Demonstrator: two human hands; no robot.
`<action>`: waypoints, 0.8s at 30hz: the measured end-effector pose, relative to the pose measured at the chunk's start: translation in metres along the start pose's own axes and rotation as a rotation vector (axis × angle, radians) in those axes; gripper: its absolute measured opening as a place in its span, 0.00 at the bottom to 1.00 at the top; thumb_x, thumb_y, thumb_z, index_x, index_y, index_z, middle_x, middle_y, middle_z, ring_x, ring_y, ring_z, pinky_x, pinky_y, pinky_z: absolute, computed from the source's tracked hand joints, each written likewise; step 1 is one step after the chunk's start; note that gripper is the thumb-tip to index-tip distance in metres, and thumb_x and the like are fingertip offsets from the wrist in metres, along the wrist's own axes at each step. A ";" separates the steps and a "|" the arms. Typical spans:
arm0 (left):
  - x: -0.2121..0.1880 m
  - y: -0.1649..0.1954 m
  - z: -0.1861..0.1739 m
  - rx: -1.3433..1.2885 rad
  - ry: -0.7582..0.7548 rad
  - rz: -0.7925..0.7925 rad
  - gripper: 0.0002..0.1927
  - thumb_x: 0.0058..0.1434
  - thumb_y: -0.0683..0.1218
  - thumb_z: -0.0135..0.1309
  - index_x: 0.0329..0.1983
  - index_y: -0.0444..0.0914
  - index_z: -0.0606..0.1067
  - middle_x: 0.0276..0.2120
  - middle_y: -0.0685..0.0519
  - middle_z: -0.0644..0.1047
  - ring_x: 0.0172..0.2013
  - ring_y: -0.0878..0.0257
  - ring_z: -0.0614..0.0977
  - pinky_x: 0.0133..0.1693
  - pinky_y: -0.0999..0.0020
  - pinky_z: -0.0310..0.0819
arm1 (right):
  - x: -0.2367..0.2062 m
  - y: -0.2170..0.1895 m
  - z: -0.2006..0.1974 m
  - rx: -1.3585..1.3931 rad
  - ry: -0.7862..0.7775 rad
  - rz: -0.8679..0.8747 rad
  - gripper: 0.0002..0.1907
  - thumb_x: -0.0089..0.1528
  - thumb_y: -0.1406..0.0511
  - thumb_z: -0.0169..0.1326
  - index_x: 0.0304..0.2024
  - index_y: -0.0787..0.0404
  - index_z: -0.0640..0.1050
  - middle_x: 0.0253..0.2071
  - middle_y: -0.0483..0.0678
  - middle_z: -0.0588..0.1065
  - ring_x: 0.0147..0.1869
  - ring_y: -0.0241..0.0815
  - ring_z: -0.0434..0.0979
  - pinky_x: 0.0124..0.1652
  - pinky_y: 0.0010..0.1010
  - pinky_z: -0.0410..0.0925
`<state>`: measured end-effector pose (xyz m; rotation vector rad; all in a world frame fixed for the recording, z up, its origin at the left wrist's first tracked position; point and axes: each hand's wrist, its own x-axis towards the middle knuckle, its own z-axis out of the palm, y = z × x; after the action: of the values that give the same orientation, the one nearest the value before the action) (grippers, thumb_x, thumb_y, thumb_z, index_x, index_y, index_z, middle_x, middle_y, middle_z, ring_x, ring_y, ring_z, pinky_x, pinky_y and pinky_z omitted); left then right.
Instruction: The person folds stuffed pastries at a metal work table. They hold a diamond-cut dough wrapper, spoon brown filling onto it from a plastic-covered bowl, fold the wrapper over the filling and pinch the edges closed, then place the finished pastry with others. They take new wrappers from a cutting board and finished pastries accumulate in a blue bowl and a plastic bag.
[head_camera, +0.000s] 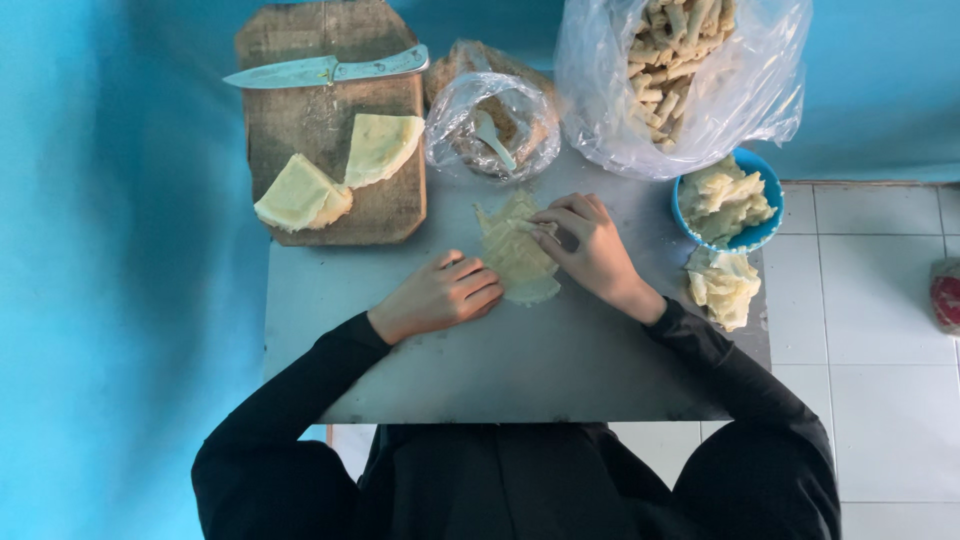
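sleeves: black sleeves (300, 400) run up from the bottom edge on both sides, nearest the camera, and end at the wrists over the table.
table: grey metal table (520, 370) with a bare front part; blue wall behind and to the left, white floor tiles to the right.
left hand: left hand (440, 295) rests palm down on the table, fingers curled loosely inward, tips just touching the lower left edge of the wrapper; it grips nothing that can be seen.
right hand: right hand (590, 245) lies over the right side of the wrapper, fingers bent, thumb and forefinger pinched together on its upper right edge.
wrapper: thin pale yellow wrapper (515, 255), creased and partly folded, lies flat on the table between the 2 hands, just below the small bag.
cutting board: worn wooden cutting board (320, 130) sits at the far left of the table, with 2 pale yellow wrapper stacks (340, 170) on its near half, touching each other.
knife: metal knife (320, 70) lies across the far part of the board, blade pointing left.
small bag: clear plastic bag (490, 125) of brownish filling, open at the top, with a pale spoon (492, 138) in it.
large bag: big clear plastic bag (680, 70) holding many pale rolled sticks, far right.
bowl: blue bowl (765, 215) filled with crumpled pale pieces, right of the right hand.
loose pile: more crumpled pale pieces (722, 285) on the table just in front of the bowl.
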<state>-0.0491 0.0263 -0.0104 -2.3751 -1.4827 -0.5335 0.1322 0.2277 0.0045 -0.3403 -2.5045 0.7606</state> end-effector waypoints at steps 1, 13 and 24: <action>0.000 0.001 -0.001 -0.014 -0.006 -0.014 0.08 0.63 0.48 0.61 0.43 0.43 0.78 0.44 0.60 0.78 0.46 0.65 0.78 0.47 0.67 0.67 | 0.001 -0.005 -0.007 -0.008 -0.003 0.010 0.10 0.61 0.66 0.65 0.46 0.59 0.83 0.45 0.48 0.76 0.50 0.49 0.73 0.51 0.38 0.69; -0.005 -0.004 -0.004 -0.041 -0.063 -0.041 0.12 0.60 0.45 0.57 0.46 0.39 0.78 0.44 0.55 0.79 0.45 0.62 0.79 0.47 0.64 0.70 | 0.046 0.007 -0.130 -0.367 0.267 0.111 0.09 0.65 0.67 0.66 0.47 0.60 0.83 0.38 0.49 0.79 0.39 0.48 0.77 0.41 0.37 0.69; -0.010 -0.002 -0.004 -0.034 -0.004 -0.086 0.17 0.60 0.42 0.58 0.53 0.38 0.79 0.41 0.56 0.80 0.41 0.64 0.79 0.43 0.67 0.70 | 0.045 0.010 -0.142 -0.494 0.258 0.074 0.13 0.69 0.64 0.64 0.56 0.58 0.82 0.49 0.48 0.79 0.51 0.50 0.76 0.50 0.39 0.70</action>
<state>-0.0559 0.0172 -0.0109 -2.3472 -1.5962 -0.5793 0.1701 0.3165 0.1189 -0.6583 -2.4103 0.0978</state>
